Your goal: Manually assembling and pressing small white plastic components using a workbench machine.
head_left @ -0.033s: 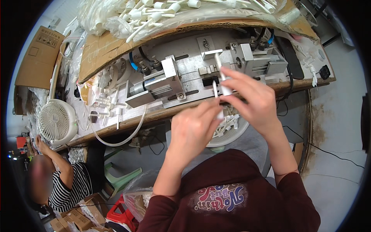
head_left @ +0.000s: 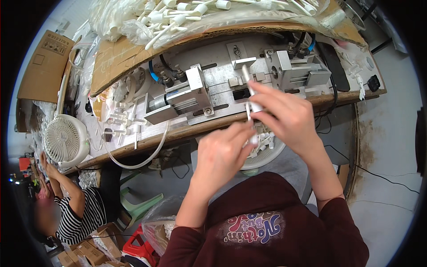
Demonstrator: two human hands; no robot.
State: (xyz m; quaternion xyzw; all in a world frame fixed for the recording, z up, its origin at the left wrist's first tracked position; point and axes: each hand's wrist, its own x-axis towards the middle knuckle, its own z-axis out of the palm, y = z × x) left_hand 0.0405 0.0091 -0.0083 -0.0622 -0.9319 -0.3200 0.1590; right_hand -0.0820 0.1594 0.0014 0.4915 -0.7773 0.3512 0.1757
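My right hand (head_left: pixel 287 116) pinches a slim white capped stick (head_left: pixel 247 74) that leans up over the metal fixture (head_left: pixel 242 81), its wide white cap end (head_left: pixel 256 107) pointing toward me. Just below and to the left, my left hand (head_left: pixel 223 153) is closed on a second white capped stick (head_left: pixel 248 109), whose thin end points up beside the first one's cap. Its own white cap (head_left: pixel 253 139) shows at my left fingertips. Both hands are slightly blurred, in front of the bench edge. Whether the two pieces touch, I cannot tell.
Metal cylinder blocks stand left (head_left: pixel 180 95) and right (head_left: pixel 296 71) of the fixture. A round basket (head_left: pixel 278 149) of white pieces sits below my hands. Cardboard (head_left: pixel 120 58) rises behind, with more capped sticks (head_left: pixel 178 20). At left are a fan (head_left: pixel 66 139) and a co-worker (head_left: pixel 86 209).
My right hand and its stick have shifted a little left and down. My left hand stays nearly in place. The co-worker's raised hands have shifted slightly.
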